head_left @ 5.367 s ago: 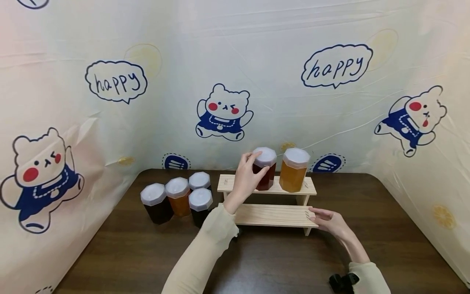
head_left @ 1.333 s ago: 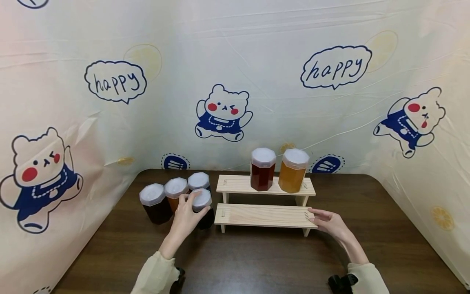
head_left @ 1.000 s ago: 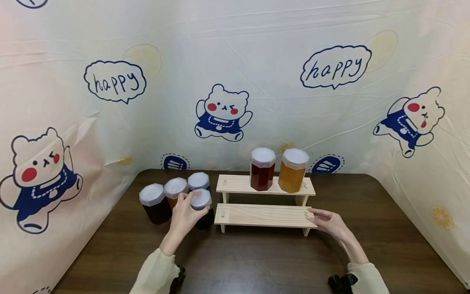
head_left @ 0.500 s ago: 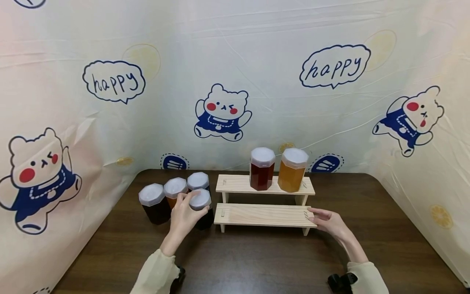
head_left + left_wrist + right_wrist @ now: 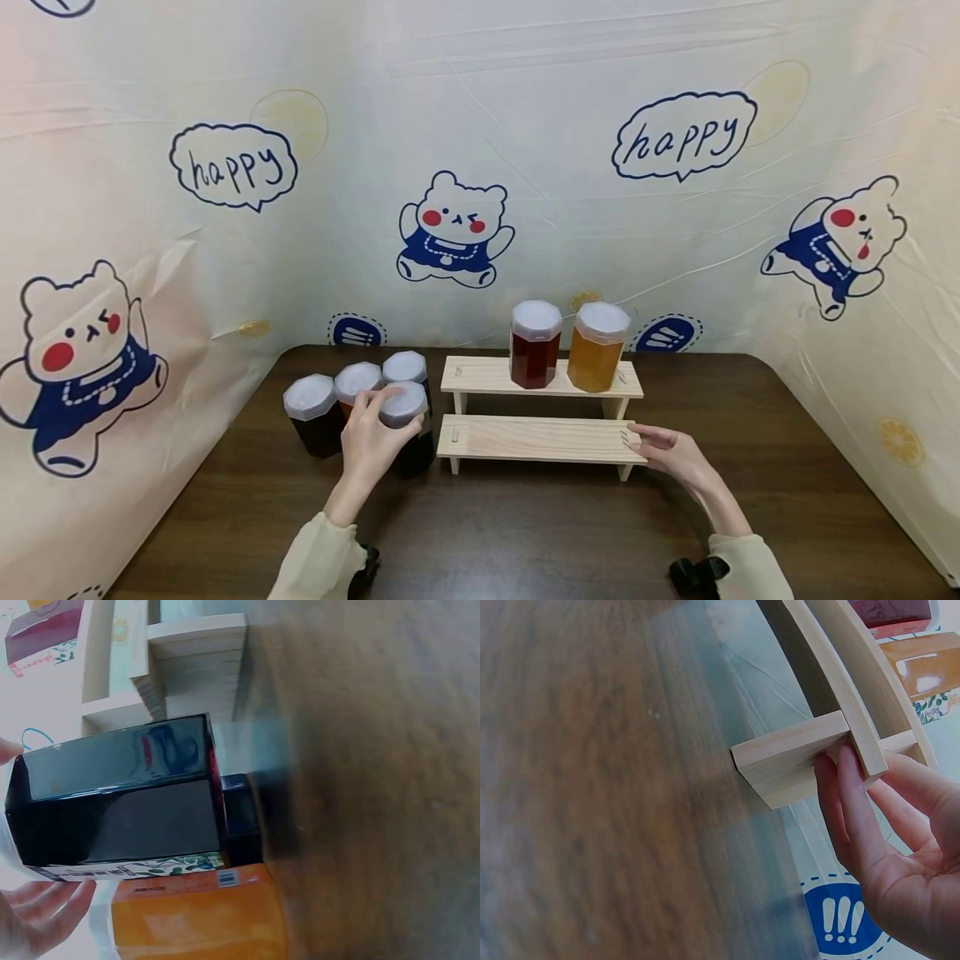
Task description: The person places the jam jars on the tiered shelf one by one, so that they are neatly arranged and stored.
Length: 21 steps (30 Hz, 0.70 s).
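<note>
My left hand (image 5: 367, 437) grips a dark, eight-sided jar (image 5: 414, 457) around its whitish lid. In the left wrist view that jar (image 5: 120, 802) is tilted, its base set back from the table surface. An amber jar (image 5: 202, 915) is close beside it there, and part of another dark jar (image 5: 241, 817) shows behind. At the right end of a two-step wooden rack (image 5: 540, 439), my right hand (image 5: 675, 454) pinches the lower board; the right wrist view has its fingers (image 5: 859, 802) against the board's end. A red jar (image 5: 536, 362) and a golden jar (image 5: 597, 362) stand on the upper step.
Left of the rack on the brown table (image 5: 525, 533) stand a dark jar (image 5: 322, 432), an amber-filled jar (image 5: 358, 379) and another dark jar (image 5: 406, 367). A printed curtain (image 5: 570, 242) with bears closes off the back and sides.
Earlier my left hand was at the red jar on the upper step, then it moved to the dark jar. That jar has now shifted slightly and tipped. The right hand has stayed on the rack.
</note>
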Tool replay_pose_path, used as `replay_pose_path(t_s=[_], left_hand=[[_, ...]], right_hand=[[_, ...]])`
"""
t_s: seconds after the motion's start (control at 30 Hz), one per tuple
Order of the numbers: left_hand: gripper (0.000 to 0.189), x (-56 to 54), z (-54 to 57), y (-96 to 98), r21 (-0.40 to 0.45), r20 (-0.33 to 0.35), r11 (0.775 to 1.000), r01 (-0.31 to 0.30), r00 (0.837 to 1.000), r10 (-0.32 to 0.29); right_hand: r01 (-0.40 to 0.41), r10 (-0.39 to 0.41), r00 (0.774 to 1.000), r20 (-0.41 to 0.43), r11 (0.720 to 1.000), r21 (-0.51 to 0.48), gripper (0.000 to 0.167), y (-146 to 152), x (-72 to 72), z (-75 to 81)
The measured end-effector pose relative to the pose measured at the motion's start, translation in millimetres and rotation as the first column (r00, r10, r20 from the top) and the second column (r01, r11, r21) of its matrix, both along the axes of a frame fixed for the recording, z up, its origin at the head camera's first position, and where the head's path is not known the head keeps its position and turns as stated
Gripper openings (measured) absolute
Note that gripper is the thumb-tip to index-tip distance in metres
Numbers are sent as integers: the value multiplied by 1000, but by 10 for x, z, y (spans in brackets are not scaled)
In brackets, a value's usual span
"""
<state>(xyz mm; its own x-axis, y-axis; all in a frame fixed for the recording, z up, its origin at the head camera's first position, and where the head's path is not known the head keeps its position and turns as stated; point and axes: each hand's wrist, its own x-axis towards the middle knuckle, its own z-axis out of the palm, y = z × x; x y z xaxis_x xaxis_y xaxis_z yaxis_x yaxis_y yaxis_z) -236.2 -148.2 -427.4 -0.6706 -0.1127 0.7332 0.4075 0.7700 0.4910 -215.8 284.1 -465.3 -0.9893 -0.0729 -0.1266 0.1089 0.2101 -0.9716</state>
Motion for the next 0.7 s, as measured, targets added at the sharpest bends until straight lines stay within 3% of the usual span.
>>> replay_pose_path(t_s=[0.7], left_hand=[[42, 18, 387, 73, 1, -135, 999, 53, 989, -52]], right_hand=[[15, -15, 1000, 6, 1000, 15, 54, 1, -5, -22]])
